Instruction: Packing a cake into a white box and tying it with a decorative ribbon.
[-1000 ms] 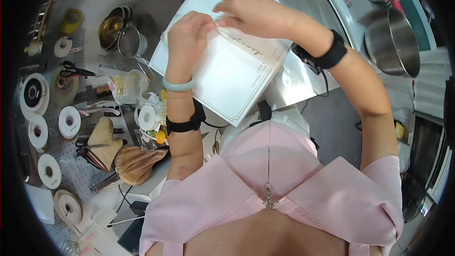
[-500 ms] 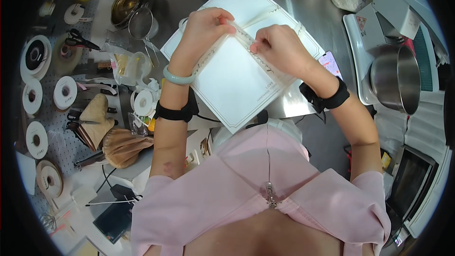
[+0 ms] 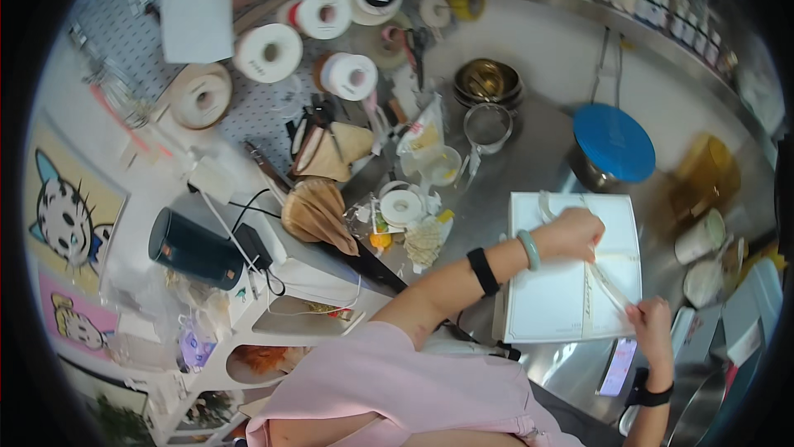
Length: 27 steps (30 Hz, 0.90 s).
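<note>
A white square box [image 3: 542, 302] with a thin printed border lies on the steel table. Cream ribbon [image 3: 610, 288] with dark script crosses its lid. My left hand [image 3: 572, 234] is closed on the ribbon over the middle of the lid, and a pale green bangle circles that wrist. At the lid's right edge, my right hand [image 3: 652, 321] pinches another stretch of the ribbon. Between the two hands the strip runs slantwise and looks taut. A loose curl of ribbon shows beyond my left hand, near the far edge of the box.
A phone [image 3: 617, 367] lies at the box's near right corner. Beyond the box stands a bowl with a blue lid [image 3: 614, 143]. A strainer [image 3: 488, 129] and stacked metal bowls [image 3: 486, 83] sit farther back. Ribbon spools [image 3: 269, 52] hang on a pegboard at the left.
My view has swung to the left, so the box now appears lower right. My hands, close together before, have moved apart with ribbon stretched between them.
</note>
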Each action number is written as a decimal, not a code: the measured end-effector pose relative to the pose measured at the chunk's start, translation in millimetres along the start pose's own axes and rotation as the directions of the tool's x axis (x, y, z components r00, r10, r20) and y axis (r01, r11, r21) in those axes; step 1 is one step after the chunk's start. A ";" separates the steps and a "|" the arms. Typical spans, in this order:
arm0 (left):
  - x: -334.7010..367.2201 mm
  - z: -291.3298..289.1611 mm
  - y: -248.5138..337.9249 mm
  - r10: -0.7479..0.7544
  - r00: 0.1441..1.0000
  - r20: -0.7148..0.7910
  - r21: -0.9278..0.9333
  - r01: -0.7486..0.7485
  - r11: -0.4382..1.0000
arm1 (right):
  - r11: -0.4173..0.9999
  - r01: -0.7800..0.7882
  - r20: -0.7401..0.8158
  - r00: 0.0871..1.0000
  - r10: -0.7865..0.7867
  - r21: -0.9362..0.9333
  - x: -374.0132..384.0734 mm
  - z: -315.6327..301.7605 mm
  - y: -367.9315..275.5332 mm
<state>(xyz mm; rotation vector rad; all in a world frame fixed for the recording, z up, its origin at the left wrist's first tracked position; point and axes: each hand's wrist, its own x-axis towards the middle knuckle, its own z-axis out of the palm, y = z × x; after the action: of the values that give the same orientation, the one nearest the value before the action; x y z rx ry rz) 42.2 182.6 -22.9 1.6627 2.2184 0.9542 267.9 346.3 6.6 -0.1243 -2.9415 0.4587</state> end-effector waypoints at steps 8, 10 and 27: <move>5.6 1.8 12.0 -0.020 1.000 0.015 -0.007 0.020 1.000 | 0.992 0.024 0.176 0.983 -0.045 0.120 37.0 -36.0 85.3; 2.0 4.9 6.2 -0.004 0.999 -0.033 -0.016 0.004 1.000 | 0.997 0.040 -0.026 0.999 -0.039 0.070 97.3 -51.9 29.8; 0.1 42.3 -10.6 0.036 0.866 -0.498 0.005 -0.039 0.999 | 0.502 0.758 0.197 0.464 -0.864 0.416 352.8 42.3 -410.6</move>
<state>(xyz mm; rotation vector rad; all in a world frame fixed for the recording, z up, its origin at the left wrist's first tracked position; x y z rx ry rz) 56.0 196.7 -61.8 1.5950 2.4888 1.5489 -109.8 -18.4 145.2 1.5444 -2.7331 0.7522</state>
